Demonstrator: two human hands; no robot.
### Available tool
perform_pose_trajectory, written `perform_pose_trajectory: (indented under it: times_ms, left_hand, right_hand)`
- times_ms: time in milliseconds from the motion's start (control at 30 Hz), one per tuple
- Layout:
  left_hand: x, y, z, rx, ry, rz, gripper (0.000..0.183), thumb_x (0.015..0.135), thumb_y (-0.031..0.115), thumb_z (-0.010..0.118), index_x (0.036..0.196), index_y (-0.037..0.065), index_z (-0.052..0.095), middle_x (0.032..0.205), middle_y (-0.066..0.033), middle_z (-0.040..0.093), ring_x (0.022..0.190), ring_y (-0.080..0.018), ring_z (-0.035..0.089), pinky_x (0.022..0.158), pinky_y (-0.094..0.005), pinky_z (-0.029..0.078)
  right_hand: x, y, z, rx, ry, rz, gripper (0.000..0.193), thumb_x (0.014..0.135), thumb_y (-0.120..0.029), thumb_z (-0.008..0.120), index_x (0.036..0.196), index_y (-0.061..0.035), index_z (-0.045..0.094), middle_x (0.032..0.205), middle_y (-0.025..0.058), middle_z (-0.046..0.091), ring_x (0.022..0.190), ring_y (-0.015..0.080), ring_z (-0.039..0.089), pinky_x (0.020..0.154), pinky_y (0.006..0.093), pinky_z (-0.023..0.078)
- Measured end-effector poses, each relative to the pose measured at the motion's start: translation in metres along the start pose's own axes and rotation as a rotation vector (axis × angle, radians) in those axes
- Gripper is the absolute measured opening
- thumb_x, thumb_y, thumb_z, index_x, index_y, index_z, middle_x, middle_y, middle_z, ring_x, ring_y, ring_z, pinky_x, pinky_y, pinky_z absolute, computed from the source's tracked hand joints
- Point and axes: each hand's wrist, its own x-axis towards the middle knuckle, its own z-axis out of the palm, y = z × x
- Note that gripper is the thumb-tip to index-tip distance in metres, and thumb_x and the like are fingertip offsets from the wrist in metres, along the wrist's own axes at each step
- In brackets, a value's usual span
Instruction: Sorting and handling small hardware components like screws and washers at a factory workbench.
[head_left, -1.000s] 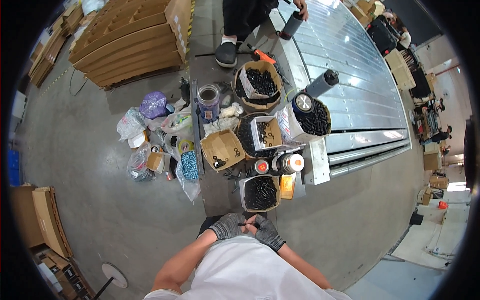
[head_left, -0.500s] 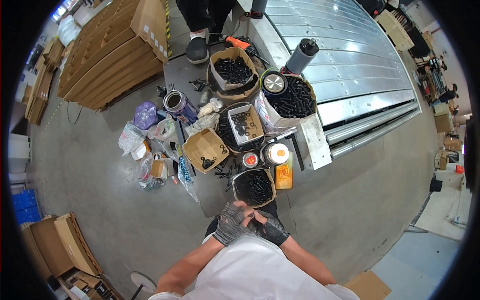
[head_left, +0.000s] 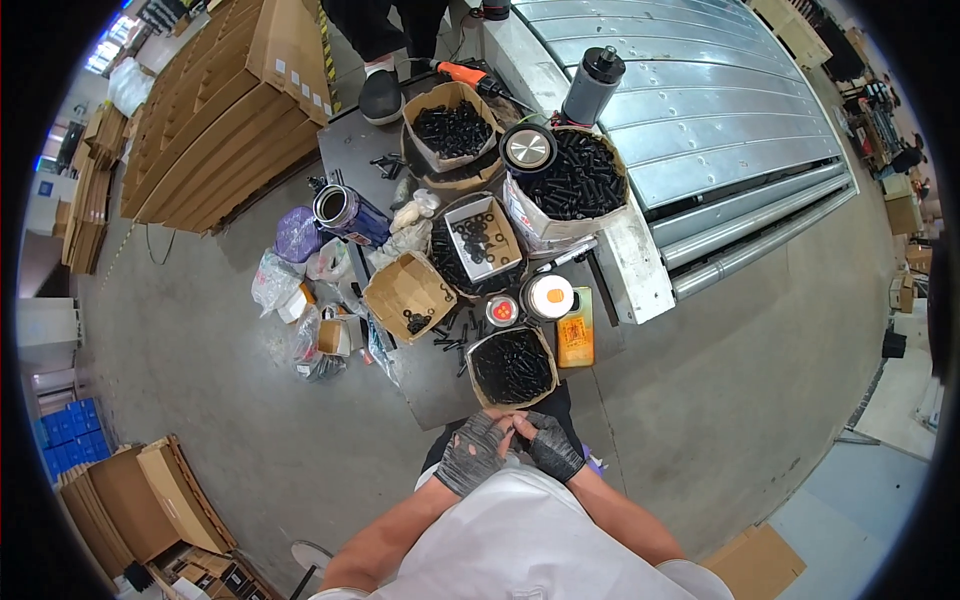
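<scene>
Close in front of my body, my left hand (head_left: 475, 453) and my right hand (head_left: 550, 447) meet, both in grey fingerless gloves. Their fingertips are pinched together; whatever lies between them is too small or hidden to make out. Just beyond my fingers stands an open cardboard box (head_left: 479, 391) full of black bolt-like pieces (head_left: 513, 364). Farther left, a shallow cardboard box (head_left: 395, 290) holds a few small black rings (head_left: 416, 322). Behind it, a white box (head_left: 465, 246) with more rings sits on a container of black pieces.
Loose black pieces (head_left: 455, 333) lie beside the near box. A white-lidded jar (head_left: 550, 297) and a yellow-orange bottle (head_left: 576, 332) stand to its right. Farther back are a bin of black pieces (head_left: 585, 178), an orange power tool (head_left: 463, 74), a metal roller conveyor (head_left: 700, 120) and another person's shoe (head_left: 381, 97).
My hands stay together, with the fingertips drawn closer and the right hand turned slightly. The whole view has shifted a little with my head.
</scene>
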Motion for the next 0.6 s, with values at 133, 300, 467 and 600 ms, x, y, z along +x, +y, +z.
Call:
perform_pose_trajectory:
  times_ms: [133, 300, 467, 600]
  left_hand:
    - [0.005, -0.002, 0.007, 0.029, 0.003, 0.016, 0.022, 0.086, 0.008, 0.063, 0.108, 0.006, 0.066, 0.095, -0.0116, 0.063, 0.087, -0.0286, 0.063, 0.076, -0.0384, 0.053]
    - [0.014, -0.043, 0.034, 0.158, 0.13, -0.078, 0.016, 0.084, 0.011, 0.067, 0.099, 0.004, 0.067, 0.098, -0.0152, 0.064, 0.09, -0.0308, 0.064, 0.075, -0.0402, 0.054]
    - [0.028, -0.067, 0.055, 0.304, -0.011, 0.011, 0.016, 0.08, 0.01, 0.067, 0.092, 0.002, 0.069, 0.095, -0.0174, 0.063, 0.091, -0.0339, 0.063, 0.079, -0.0423, 0.052]
    - [0.034, -0.07, 0.061, 0.369, -0.05, -0.005, 0.016, 0.08, 0.012, 0.067, 0.092, 0.002, 0.069, 0.095, -0.018, 0.063, 0.089, -0.0339, 0.062, 0.078, -0.0422, 0.052]
  right_hand:
    - [0.005, 0.018, -0.015, 0.016, 0.051, -0.051, 0.042, 0.104, -0.033, 0.043, 0.116, 0.0036, 0.061, 0.092, 0.008, 0.066, 0.083, 0.0146, 0.059, 0.079, 0.0262, 0.045]
    - [0.0, 0.026, -0.031, 0.081, 0.217, 0.018, 0.04, 0.102, -0.034, 0.049, 0.116, 0.002, 0.062, 0.09, 0.0051, 0.066, 0.07, 0.0089, 0.053, 0.063, 0.0245, 0.043]
    - [-0.008, 0.022, -0.047, 0.188, 0.254, 0.011, 0.038, 0.102, -0.031, 0.048, 0.114, 0.0023, 0.061, 0.09, 0.006, 0.067, 0.067, 0.0105, 0.052, 0.062, 0.0248, 0.042]
    - [-0.01, 0.025, -0.053, 0.225, 0.283, 0.009, 0.038, 0.102, -0.03, 0.048, 0.114, 0.0032, 0.061, 0.089, 0.0061, 0.066, 0.067, 0.0107, 0.052, 0.062, 0.0246, 0.042]
